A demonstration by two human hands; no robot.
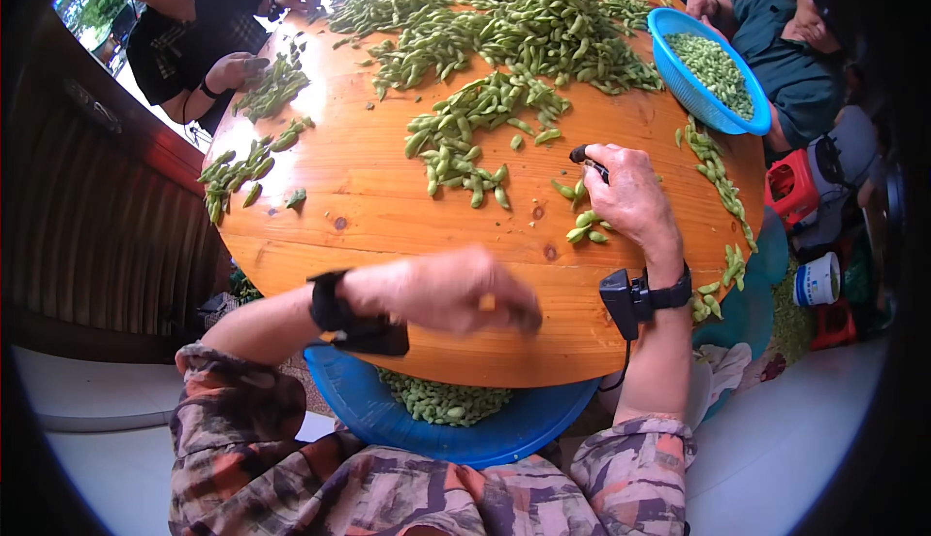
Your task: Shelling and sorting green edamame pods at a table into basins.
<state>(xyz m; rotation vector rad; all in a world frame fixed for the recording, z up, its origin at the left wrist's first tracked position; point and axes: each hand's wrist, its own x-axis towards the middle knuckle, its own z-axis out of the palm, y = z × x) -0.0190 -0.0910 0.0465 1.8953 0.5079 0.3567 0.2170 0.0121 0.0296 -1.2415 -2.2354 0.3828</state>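
My right hand (632, 198) rests on the round wooden table (388, 216), closed around a small black-handled tool (585, 156) that sticks out past my fingers. A few green bean pods (585, 226) lie right under and beside this hand. My left hand (456, 293) is blurred over the table's near edge, fingers curled; what it holds cannot be made out. Below it, a blue basin (407, 429) with green pods (441, 400) in it sits under the table edge against my lap. Both wrists wear black bands.
A large heap of green pods (524, 22) covers the far half of the table, with smaller piles at the left (238, 172) and middle (465, 138). One person at the far left handles pods; another at the far right holds a blue basket (747, 114) of pods.
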